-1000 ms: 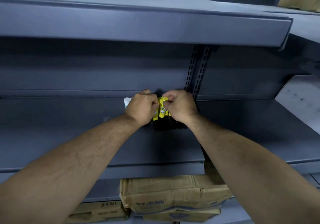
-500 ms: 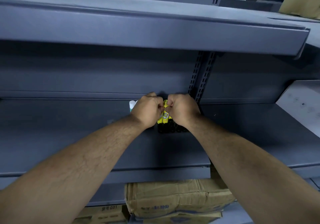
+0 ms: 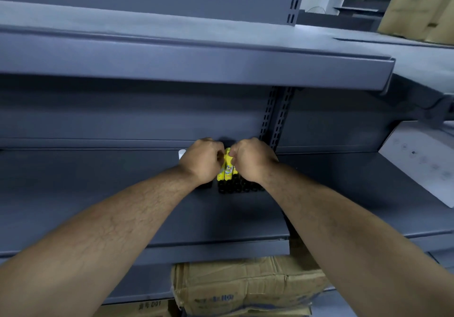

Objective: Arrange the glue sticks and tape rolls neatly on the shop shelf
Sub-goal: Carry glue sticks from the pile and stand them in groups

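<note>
Both hands are working at the middle of the frame, far back on the grey shelf (image 3: 110, 194); the left hand (image 3: 201, 160) and the right hand (image 3: 253, 159) are each curling their fingers round a small bunch of yellow glue sticks (image 3: 227, 169), pinching it from either side; the sticks are lying on the shelf board with their black caps (image 3: 231, 188) pointing toward the camera, close to the back panel and just left of the slotted upright (image 3: 277, 118). The step in hand is looking like squaring the bunch into a tight row; the next move is probably calling for a gentle squeeze inward and back, then a release that is not rolling the round bodies apart. A small white thing (image 3: 181, 153) is peeking out behind the left hand; whether it is a tape roll I cannot tell. Bare board is stretching toward the left of the frame; the upper shelf (image 3: 196, 64) is overhanging across the top, so any pull-back is needing to go low; the front lip is running under the forearms, with cardboard boxes (image 3: 245, 287) sitting below at lower centre.
</note>
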The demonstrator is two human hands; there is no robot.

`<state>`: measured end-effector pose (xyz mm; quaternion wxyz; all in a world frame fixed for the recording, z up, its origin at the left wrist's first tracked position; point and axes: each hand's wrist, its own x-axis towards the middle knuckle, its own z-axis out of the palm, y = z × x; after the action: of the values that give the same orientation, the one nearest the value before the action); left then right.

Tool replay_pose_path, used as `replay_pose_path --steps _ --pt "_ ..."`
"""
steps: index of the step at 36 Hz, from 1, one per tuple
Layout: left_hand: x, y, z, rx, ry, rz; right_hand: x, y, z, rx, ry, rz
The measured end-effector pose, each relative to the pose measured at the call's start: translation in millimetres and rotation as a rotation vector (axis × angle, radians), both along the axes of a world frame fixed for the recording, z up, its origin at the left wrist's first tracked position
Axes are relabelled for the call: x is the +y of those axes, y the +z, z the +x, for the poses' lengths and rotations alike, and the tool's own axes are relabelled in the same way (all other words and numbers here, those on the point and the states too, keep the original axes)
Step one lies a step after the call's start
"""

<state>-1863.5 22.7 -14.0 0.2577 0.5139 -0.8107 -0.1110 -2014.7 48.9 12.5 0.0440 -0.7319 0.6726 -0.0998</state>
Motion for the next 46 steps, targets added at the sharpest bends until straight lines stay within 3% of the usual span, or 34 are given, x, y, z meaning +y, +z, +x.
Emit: replay_pose_path --steps 4,8,18,31,46 --pt "14.6 15.0 2.0 -0.067 0.065 -0.031 12.6 6.4 -4.2 0.044 -0.005 -0.095" --pt "24.6 26.6 9.3 -0.276 0.06 -0.032 16.5 3.4 -1.1 0.087 0.079 -0.231" --pt "67.0 27.6 83.1 -0.38 0.295 0.098 20.5 2.2 65.5 0.046 0.357 -0.135" --pt "167.3 19.8 270.1 -0.341 0.631 0.096 72.0 0.3 250.4 -0.023 0.68 -0.091" --pt "298.7 18.3 539.2 -0.236 0.86 0.114 162.9 5.6 544.8 -0.026 0.902 -0.061"
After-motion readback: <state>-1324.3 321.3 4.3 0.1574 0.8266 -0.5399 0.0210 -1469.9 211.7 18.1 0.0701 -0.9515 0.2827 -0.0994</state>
